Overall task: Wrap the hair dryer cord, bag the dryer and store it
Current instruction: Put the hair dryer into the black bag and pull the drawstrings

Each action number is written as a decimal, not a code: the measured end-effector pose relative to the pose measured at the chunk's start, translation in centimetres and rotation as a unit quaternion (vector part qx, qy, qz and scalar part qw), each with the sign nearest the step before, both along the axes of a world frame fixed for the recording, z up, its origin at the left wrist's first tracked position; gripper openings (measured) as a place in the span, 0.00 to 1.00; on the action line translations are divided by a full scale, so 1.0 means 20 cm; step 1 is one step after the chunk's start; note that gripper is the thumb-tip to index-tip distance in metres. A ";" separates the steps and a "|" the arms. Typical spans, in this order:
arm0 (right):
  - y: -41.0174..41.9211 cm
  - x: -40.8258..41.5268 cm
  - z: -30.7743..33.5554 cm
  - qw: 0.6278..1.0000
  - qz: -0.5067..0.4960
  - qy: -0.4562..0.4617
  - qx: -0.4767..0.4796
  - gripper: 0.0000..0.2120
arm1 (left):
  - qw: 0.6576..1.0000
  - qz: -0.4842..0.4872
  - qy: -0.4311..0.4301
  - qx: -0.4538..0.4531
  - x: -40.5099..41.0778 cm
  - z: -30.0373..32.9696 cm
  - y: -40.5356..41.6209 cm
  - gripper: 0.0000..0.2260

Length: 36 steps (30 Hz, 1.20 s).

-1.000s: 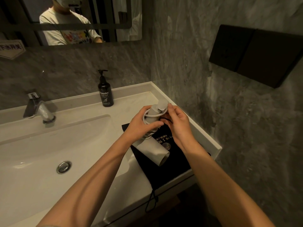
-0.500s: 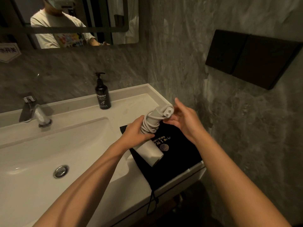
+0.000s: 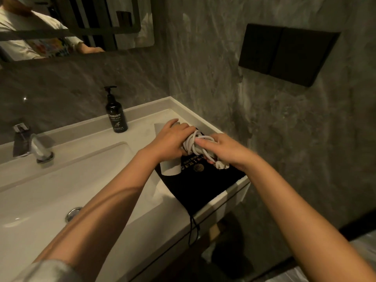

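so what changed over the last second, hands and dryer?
The hair dryer was held tilted up above the black bag; it now lies low over the bag. The right hand, open and off half a second ago, has closed over the coiled cord, the plug poking out beneath it. The left hand kept its hold on the body. The bag and soap bottle stayed put.

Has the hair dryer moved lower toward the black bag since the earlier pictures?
Yes. The hair dryer was held up above the black bag; now both hands press it down flat on the bag, its plug pointing toward the counter's front edge.
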State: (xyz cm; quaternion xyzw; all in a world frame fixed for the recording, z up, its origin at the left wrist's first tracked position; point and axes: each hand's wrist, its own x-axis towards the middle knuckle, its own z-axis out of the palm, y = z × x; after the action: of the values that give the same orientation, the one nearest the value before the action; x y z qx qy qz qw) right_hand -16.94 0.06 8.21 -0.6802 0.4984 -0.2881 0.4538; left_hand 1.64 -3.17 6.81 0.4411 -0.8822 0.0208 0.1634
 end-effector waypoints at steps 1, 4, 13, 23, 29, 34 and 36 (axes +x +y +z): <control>0.03 -0.01 -0.02 1.000 -0.016 -0.017 -0.002 0.17 | 1.000 -0.013 0.006 -0.008 -0.01 0.00 0.00 0.25; 0.11 -0.04 -0.08 0.990 -0.062 -0.126 0.027 0.17 | 0.999 -0.030 0.020 -0.022 -0.04 0.00 0.00 0.37; 0.30 -0.29 -0.20 0.920 -0.123 -0.341 0.150 0.19 | 0.932 0.104 0.318 0.142 -0.14 -0.10 0.12 0.53; 0.46 -0.59 -0.29 0.989 -0.080 -0.045 0.114 0.19 | 0.936 0.106 0.285 0.179 -0.41 -0.22 0.36 0.34; 0.59 -0.65 -0.46 0.974 -0.162 -0.130 0.095 0.18 | 0.886 0.167 0.368 0.227 -0.52 -0.32 0.50 0.24; 0.63 -0.70 -0.52 0.959 -0.174 -0.201 0.103 0.16 | 0.864 0.291 0.366 0.187 -0.45 -0.46 0.54 0.14; 0.64 -0.72 -0.52 0.950 -0.188 -0.222 0.109 0.16 | 0.880 0.297 0.319 0.189 -0.43 -0.51 0.55 0.12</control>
State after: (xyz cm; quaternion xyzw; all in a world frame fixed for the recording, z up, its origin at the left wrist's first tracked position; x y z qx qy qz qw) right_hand -31.26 12.87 -2.28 -0.4391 0.5323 -0.4561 0.5620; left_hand -7.06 7.76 -3.48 0.6876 -0.5970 -0.2407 0.3359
